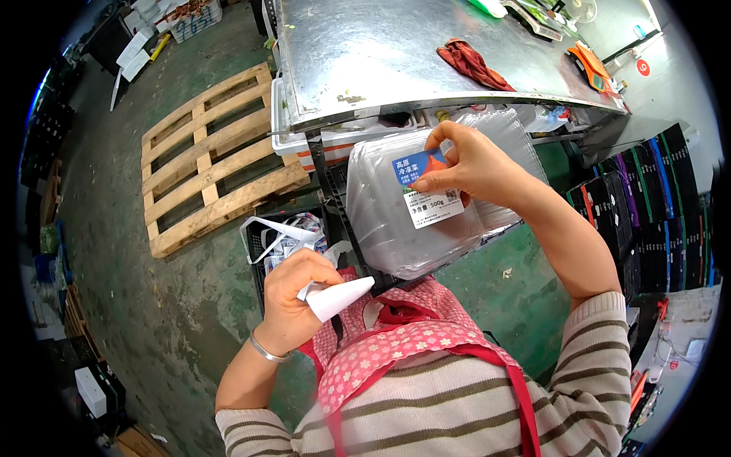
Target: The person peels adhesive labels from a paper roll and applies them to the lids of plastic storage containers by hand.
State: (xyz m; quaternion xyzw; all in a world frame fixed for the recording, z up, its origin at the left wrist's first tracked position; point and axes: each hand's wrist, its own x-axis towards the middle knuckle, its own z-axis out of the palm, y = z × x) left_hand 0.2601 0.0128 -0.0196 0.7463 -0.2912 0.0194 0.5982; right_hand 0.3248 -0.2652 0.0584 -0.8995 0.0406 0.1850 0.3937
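Note:
My right hand [477, 165] pinches a printed label [437, 208] between thumb and fingers. The label lies over, or just above, the top of a stack of clear plastic containers [388, 240]; whether it is fully stuck down cannot be seen. Another stack of clear containers [514, 137] stands right behind it, partly hidden by my hand and forearm. Black plastic crating [394, 281] shows under the near stack. In my left hand [294, 300] is a curled strip of white paper [340, 298], held low beside the stack, near my apron [394, 354].
Left of the stack, a black basket [257, 285] holds crumpled paper strips [294, 228]. A metal table [365, 51] rises beyond, with a red cloth [471, 63] and an orange scale [591, 65]. A wooden pallet [205, 165] lies at left; black crates [645, 211] are stacked at right.

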